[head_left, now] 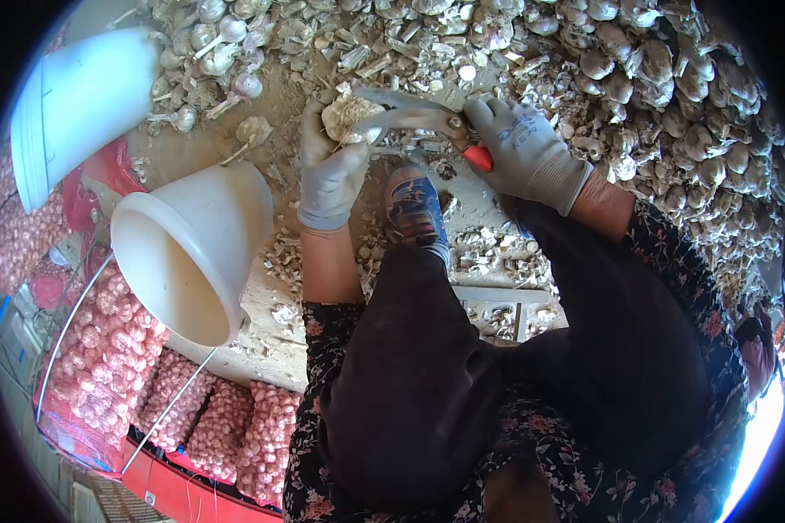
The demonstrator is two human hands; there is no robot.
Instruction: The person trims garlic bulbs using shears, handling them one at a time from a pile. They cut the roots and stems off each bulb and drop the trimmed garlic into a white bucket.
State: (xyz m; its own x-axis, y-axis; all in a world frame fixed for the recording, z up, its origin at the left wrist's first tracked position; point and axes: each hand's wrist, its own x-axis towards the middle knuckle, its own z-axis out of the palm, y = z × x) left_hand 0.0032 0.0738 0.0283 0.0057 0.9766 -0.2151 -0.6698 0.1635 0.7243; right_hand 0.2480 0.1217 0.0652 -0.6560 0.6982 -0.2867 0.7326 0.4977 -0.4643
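Note:
My left hand [331, 179], in a pale work glove, is closed around a garlic bulb [344, 116] with a dry, rough skin. In my right hand [525, 146], gloved too, is a pair of pruning shears [423, 116] with a red handle. The shears' blades stand apart, and their tips reach the right side of the bulb. Part of the handle is hidden in my right palm. Both hands are above the ground, in front of my shoe [416, 205].
A white bucket [196, 248] lies tilted on the left, with a bluish-white bucket [87, 109] behind it. Garlic heaps [637, 96] cover the back and right. Mesh sacks of garlic [100, 349] stand lower left. Cut stems and scraps [488, 261] litter the ground by a metal frame [501, 295].

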